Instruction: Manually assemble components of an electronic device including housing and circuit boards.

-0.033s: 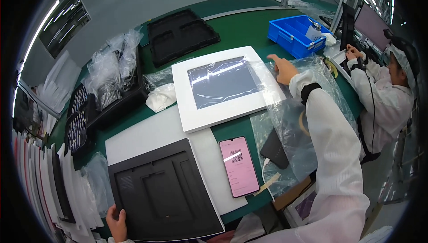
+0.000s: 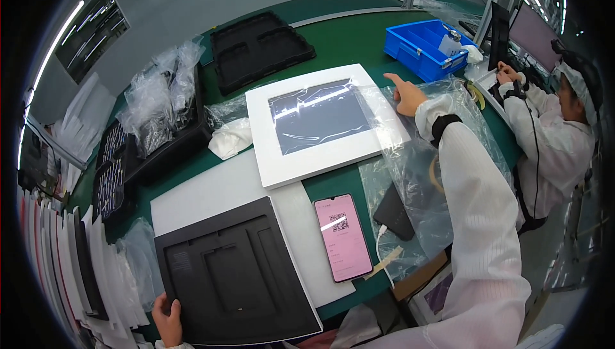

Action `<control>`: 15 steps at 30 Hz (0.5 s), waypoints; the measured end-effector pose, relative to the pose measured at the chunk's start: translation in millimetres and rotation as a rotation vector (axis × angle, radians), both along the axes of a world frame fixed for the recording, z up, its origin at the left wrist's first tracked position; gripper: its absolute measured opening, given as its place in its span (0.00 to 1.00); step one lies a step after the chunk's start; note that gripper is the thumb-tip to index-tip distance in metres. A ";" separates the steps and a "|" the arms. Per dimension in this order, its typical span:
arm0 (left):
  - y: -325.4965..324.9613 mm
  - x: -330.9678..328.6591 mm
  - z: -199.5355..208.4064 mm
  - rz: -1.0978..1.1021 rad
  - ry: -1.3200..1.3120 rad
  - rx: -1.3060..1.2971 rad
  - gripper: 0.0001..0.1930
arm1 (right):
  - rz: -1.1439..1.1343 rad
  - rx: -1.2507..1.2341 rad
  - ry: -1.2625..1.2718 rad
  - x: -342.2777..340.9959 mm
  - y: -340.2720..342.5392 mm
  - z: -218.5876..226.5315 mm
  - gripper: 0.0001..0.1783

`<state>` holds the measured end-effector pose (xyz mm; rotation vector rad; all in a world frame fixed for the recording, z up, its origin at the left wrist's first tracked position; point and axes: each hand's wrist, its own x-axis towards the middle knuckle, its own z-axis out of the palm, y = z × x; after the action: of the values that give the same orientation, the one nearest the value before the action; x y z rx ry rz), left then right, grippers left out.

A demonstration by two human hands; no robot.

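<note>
A flat black panel (image 2: 224,275) with moulded recesses and a thin white edge lies at the near left, partly over a white foam sheet (image 2: 192,189). My left hand (image 2: 168,320) grips its lower left edge, thumb and fingers bent around the rim. Further off sits a white frame (image 2: 275,170) with a grey screen (image 2: 320,117), thin clear film across it. Just past the frame's right side is my right hand (image 2: 408,96), index finger stretched out, nothing visible in it. Crumpled clear plastic (image 2: 416,157) spreads below that hand and over the frame's right edge.
A phone (image 2: 343,240) with a pink screen lies near the front, beside a dark power bank (image 2: 394,213) with a white cable. Black trays (image 2: 256,48), bagged parts (image 2: 163,102), a white cloth (image 2: 230,139) and a blue bin (image 2: 423,51) surround the frame. A co-worker (image 2: 551,125) sits at right.
</note>
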<state>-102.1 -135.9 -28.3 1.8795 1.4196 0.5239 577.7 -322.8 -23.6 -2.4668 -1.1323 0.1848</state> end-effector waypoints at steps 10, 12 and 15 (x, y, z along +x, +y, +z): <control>-6.9 14.7 6.7 0.044 -0.046 -0.016 0.17 | -0.018 -0.243 -0.253 4.1 10.2 -8.6 0.22; -9.7 10.6 8.9 0.074 -0.041 0.002 0.17 | -0.100 -0.059 -0.256 1.1 15.8 -14.3 0.20; -2.4 2.8 -5.4 0.044 -0.035 0.048 0.18 | -0.180 -0.050 -0.196 22.1 8.9 -23.0 0.25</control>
<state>-99.3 -138.2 -33.8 1.8711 1.4396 0.6145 599.9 -313.9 -46.6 -2.6609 -0.9828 -0.0848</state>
